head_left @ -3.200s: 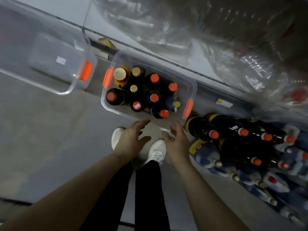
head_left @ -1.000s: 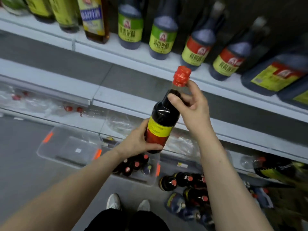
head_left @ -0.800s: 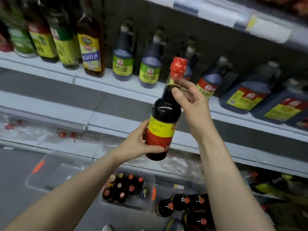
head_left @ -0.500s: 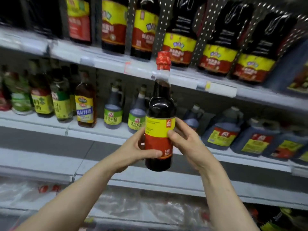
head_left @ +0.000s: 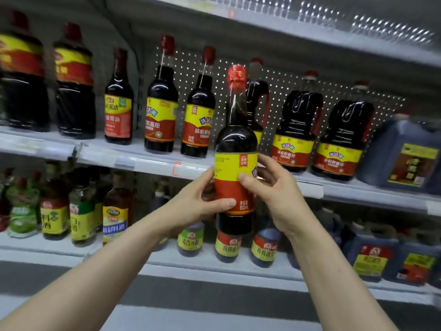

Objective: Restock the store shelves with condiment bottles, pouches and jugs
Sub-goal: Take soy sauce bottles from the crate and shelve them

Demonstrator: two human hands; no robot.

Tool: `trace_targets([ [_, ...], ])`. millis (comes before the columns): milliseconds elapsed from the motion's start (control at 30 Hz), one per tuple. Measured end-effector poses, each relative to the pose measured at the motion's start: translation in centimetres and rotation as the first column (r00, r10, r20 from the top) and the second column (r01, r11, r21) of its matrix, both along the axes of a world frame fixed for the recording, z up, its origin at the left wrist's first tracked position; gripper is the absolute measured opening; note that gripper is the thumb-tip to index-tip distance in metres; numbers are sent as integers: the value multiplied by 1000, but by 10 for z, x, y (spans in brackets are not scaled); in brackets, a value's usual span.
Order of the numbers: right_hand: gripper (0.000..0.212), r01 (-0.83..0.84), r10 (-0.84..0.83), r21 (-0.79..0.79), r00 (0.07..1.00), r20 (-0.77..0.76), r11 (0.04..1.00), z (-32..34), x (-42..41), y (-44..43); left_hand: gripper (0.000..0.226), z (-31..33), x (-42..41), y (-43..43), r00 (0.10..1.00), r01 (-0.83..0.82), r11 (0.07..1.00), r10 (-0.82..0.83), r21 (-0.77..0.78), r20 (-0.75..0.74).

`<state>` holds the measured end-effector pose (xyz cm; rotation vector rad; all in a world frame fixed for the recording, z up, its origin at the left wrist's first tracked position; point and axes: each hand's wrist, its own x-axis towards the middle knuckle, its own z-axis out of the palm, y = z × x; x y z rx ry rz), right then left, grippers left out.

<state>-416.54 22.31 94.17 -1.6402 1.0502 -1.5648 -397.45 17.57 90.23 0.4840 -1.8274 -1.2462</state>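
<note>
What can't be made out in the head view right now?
All in the head view:
1. The jug behind the held bottle: its label is hidden by that bottle.
2. Label of the held bottle: partly covered by the left hand and right hand; fine print too small.
3. The large bottles at the left edge: labels blurred, one cut by the edge.

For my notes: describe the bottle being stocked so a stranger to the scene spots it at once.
Find the shelf lined with dark sauce bottles bearing yellow-and-red labels. In front of it, mid-frame, the left hand and right hand grip one tall dark bottle by its label. Unlike its neighbours, it is off the shelf, held in the air, nearest the camera.
</note>
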Motion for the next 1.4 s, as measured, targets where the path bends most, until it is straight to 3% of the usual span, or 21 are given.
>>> trace_targets([
  [100, 78, 14, -14, -40, 1000, -7, 999, 14, 2, -10, 67, 17, 0, -9, 1000, -20, 1000, 20, 3, 7],
  [233, 69, 50, -51, -89, 999, -13, 995, 28, 10, -29, 88, 35, -9, -20, 990, -143, 988, 142, -61, -15],
  [433, 59, -27, 22, -122, 999, -46, 992, 46, 22, -59, 71, 48, -5, -39, 953, -280, 956, 267, -82, -144],
  [567, 64, -112, 97, -66, 975, -198, 992, 55, 26, -76, 72, 61, 15, -56, 970, -230, 967, 219, -109, -103],
  [667, 54, -228, 230, 35, 953, -196, 973, 62, 25, -88, 71, 70, 30, -74, 991, -127, 986, 123, -110, -43],
  [833, 45, -116, 106, -37, 974, -200, 993, 69, 42, -103, 71, 84, 49, -97, 995, -78, 985, 86, -157, 47],
  [900, 50, -14, -7, -104, 979, -203, 995, 71, 53, -108, 72, 88, 54, -98, 980, -163, 944, 189, -288, 64],
  [967, 54, 79, -109, -153, 974, -197, 985, 72, 64, -112, 79, 87, 51, -99, 919, -329, 826, 391, -458, 45],
  [1067, 48, 138, -155, -127, 979, -132, 982, 65, 81, -117, 104, 80, 43, -102, 828, -485, 724, 560, -490, 8],
  [1133, 46, 154, -171, -124, 976, -136, 980, 61, 86, -116, 99, 76, 46, -108, 824, -501, 707, 567, -500, -25],
  [1300, 48, 28, -46, -105, 984, -174, 994, 61, 76, -111, 89, 71, 61, -118, 897, -430, 809, 434, -400, -86],
  [1400, 46, 60, -91, -149, 973, -214, 987, 60, 75, -115, 87, 72, 59, -122, 914, -395, 840, 401, -373, -64],
])
